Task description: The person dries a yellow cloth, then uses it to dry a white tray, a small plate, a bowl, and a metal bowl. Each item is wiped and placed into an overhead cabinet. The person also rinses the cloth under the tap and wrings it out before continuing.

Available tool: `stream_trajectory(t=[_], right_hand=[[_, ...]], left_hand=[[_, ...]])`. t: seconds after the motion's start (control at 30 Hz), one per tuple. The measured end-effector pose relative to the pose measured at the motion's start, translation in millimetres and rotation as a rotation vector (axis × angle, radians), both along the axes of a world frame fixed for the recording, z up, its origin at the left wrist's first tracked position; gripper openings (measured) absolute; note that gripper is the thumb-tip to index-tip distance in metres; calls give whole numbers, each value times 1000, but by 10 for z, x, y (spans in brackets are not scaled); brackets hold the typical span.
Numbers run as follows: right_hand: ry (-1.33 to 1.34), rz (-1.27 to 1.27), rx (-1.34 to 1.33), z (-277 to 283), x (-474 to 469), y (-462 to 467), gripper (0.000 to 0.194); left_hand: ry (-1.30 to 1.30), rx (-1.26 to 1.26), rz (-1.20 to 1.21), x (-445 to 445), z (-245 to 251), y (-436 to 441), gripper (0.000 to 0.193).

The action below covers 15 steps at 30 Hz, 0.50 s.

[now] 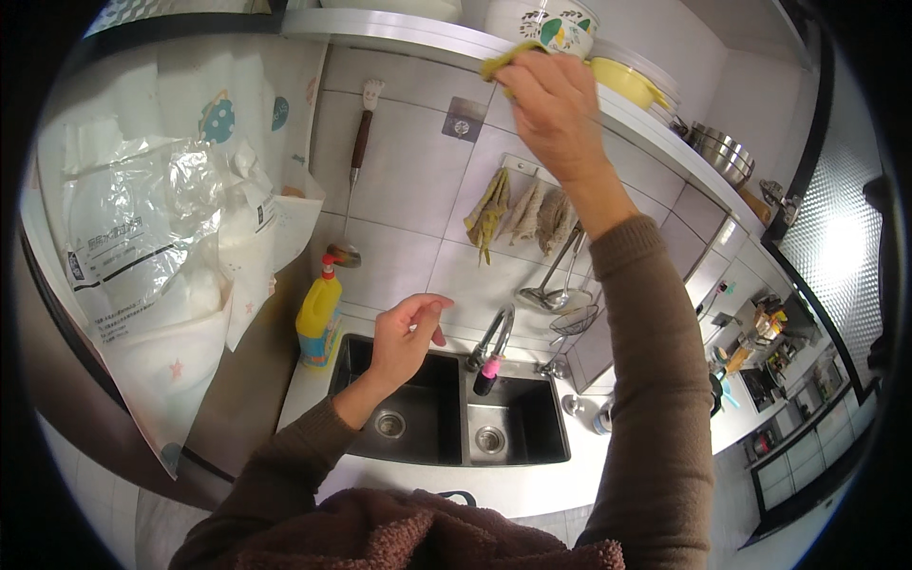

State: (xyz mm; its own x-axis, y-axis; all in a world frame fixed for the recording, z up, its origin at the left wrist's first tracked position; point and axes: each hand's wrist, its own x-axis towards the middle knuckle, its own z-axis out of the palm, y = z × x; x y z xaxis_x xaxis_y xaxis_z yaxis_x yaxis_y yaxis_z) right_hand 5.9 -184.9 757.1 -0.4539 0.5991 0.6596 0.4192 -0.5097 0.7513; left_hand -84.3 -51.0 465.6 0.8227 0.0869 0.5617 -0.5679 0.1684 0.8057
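Note:
My right hand [556,107] is raised to the cabinet shelf's front edge [420,37] with a yellow-green cloth [516,57] gripped in its fingers. The cloth lies against that edge, just below a white bowl with a leaf pattern [548,25]. A yellow bowl [621,82] stands on the shelf to the right of this hand. My left hand [406,342] hangs over the left basin of the black double sink [427,388], its fingers loosely curled and holding nothing. Right of it is the curved metal faucet [502,331] with a pink and black nozzle.
A yellow detergent pump bottle [318,320] stands left of the sink. Cloths [488,206], ladles [545,296] and a strainer [573,320] hang on the tiled wall. Steel bowls [723,153] sit on the shelf's right part. A curtain with plastic bags [142,214] hangs at left.

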Motion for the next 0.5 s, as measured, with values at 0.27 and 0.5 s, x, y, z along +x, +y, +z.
stream_trajectory(t=[0.27, 0.5], right_hand=[[39, -118, 147, -116, -71, -1313, 34], [84, -138, 638, -510, 90, -2899, 15]], left_hand=[[71, 104, 15, -3, -8, -213, 21], [90, 139, -67, 137, -119, -788, 20]])
